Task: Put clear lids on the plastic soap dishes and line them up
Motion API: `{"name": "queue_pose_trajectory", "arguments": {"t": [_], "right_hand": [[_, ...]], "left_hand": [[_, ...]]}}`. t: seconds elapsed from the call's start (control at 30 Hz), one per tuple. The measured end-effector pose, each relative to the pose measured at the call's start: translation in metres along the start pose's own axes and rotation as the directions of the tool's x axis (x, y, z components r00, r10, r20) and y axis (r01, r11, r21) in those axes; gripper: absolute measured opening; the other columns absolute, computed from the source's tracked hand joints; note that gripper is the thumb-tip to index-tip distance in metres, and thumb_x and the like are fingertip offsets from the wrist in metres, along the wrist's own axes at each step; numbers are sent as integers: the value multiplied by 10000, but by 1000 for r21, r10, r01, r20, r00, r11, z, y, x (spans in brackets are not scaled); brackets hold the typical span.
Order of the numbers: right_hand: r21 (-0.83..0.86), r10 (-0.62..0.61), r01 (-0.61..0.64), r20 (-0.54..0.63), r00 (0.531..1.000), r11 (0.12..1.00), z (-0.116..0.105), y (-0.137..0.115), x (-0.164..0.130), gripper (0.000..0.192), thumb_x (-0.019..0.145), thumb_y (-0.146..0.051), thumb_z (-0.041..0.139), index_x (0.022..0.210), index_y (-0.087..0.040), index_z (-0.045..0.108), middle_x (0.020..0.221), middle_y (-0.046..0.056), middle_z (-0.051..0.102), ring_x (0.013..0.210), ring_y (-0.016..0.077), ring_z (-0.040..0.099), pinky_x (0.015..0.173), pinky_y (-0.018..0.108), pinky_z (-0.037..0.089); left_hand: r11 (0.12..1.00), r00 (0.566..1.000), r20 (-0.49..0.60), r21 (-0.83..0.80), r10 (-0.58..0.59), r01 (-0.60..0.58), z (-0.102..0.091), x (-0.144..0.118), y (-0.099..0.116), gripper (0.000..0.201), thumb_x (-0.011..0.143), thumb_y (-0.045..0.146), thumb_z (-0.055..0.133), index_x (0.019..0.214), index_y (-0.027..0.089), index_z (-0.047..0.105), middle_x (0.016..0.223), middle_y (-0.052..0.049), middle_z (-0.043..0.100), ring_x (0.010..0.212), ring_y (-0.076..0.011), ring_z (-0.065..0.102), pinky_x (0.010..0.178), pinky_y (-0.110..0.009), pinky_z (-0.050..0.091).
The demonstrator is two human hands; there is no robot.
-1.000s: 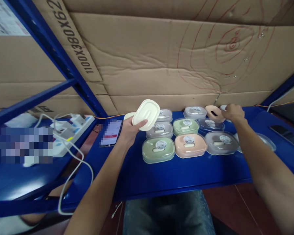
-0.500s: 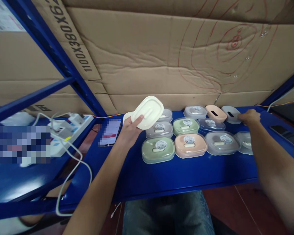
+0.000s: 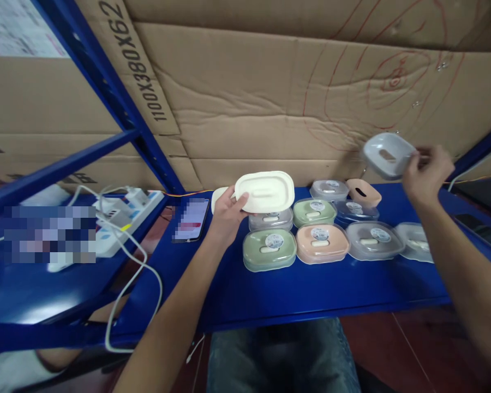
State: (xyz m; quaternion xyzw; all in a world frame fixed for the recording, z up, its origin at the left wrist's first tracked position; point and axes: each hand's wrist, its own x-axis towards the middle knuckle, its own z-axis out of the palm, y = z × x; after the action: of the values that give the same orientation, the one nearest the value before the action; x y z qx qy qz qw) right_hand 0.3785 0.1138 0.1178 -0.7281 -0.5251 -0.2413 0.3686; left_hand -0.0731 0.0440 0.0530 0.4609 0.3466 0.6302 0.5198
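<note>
My left hand [image 3: 229, 215] pinches a cream oval lid-like plate [image 3: 265, 191], raised above the table, its thumb on the face. Another cream piece [image 3: 218, 197] shows behind the fingers; whether it is held too cannot be told. Up at the right, my right hand [image 3: 427, 172] grips a grey oval cover with a slot [image 3: 387, 155] by its right edge, in the air. Below lie several lidded oval boxes with round stickers, among them a green box [image 3: 270, 251], a peach box [image 3: 322, 244] and a grey box [image 3: 374, 243]. A peach slotted cover [image 3: 364, 192] rests at the back.
A phone [image 3: 192, 219] lies on the blue table [image 3: 311, 295], left of the boxes. Farther left are a white power strip [image 3: 118, 234] and loose cables. Cardboard [image 3: 245, 93] walls the back; a dark phone [image 3: 480, 234] lies at the right.
My right hand has lifted the grey slotted cover off the table, up from beside the peach one. In my left hand, the cream plate has turned more level and shifted right.
</note>
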Motion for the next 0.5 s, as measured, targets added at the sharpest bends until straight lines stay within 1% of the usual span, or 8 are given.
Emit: {"name": "queue_pose_trajectory", "arguments": {"t": [0.07, 0.1, 0.17, 0.23, 0.27, 0.37, 0.43, 0.5], "right_hand": [[189, -145, 136, 36, 989, 972, -4, -40, -19, 339, 1119, -219, 474, 1351, -142, 708, 1309, 230, 758, 1091, 248, 755, 906, 364, 599], [273, -219, 197, 53, 974, 942, -5, -61, -31, 292, 1121, -278, 511, 1298, -207, 732, 1299, 173, 773, 1080, 238, 753, 902, 360, 613], [472, -373, 292, 86, 924, 832, -9, -102, -59, 248, 1108, -338, 551, 1206, -249, 761, 1226, 111, 799, 1066, 257, 751, 893, 403, 626], [574, -434, 309, 90, 897, 758, -14, -137, -87, 291, 1126, -381, 510, 1202, -265, 766, 1198, 68, 806, 1029, 231, 759, 835, 375, 623], [681, -441, 266, 92, 893, 682, -17, -151, -98, 295, 1120, -383, 514, 1197, -257, 769, 1183, 75, 802, 1038, 238, 757, 813, 375, 615], [824, -442, 182, 91, 892, 536, -26, -178, -118, 291, 1095, -406, 539, 1160, -266, 786, 1137, 82, 795, 1022, 255, 749, 791, 392, 602], [836, -423, 166, 86, 902, 523, -30, -184, -121, 280, 1083, -415, 551, 1121, -280, 794, 1127, 83, 795, 1050, 270, 750, 840, 422, 612], [829, -372, 166, 55, 927, 535, -32, -182, -116, 282, 1080, -418, 547, 1102, -278, 790, 1134, 93, 794, 1109, 283, 752, 906, 448, 619]], "left_hand": [[1000, 1000, 18, -15, 14, -14, 5, -2, 0, 663, 815, 536, 932, 1325, 181, 702, 1259, -154, 812, 1243, -357, 764, 922, -430, 702], [1000, 1000, 24, -25, 19, -18, 7, -3, -1, 660, 828, 544, 921, 1338, 188, 701, 1289, -150, 805, 1252, -351, 760, 925, -424, 701], [999, 999, 27, -37, 20, -19, 10, -6, -2, 655, 845, 556, 906, 1350, 193, 700, 1328, -146, 797, 1254, -343, 759, 925, -418, 699], [1000, 1000, 29, -31, -1, 2, 12, -8, -5, 663, 855, 571, 898, 1361, 191, 698, 1321, -143, 802, 1249, -342, 763, 925, -418, 699], [1000, 999, 27, -21, -16, 16, 12, -9, -7, 672, 855, 580, 897, 1365, 192, 696, 1300, -139, 810, 1241, -342, 767, 921, -417, 700], [999, 998, 28, 9, -52, 51, 13, -11, -13, 679, 858, 602, 888, 1374, 208, 693, 1236, -118, 830, 1237, -348, 773, 927, -421, 699], [998, 998, 31, 11, -60, 60, 14, -11, -15, 654, 861, 609, 879, 1353, 217, 701, 1218, -111, 833, 1252, -358, 770, 942, -436, 699], [998, 998, 12, -3, -56, 56, 15, -11, -14, 634, 854, 607, 882, 1322, 218, 705, 1228, -114, 829, 1270, -369, 762, 953, -457, 702]]}}
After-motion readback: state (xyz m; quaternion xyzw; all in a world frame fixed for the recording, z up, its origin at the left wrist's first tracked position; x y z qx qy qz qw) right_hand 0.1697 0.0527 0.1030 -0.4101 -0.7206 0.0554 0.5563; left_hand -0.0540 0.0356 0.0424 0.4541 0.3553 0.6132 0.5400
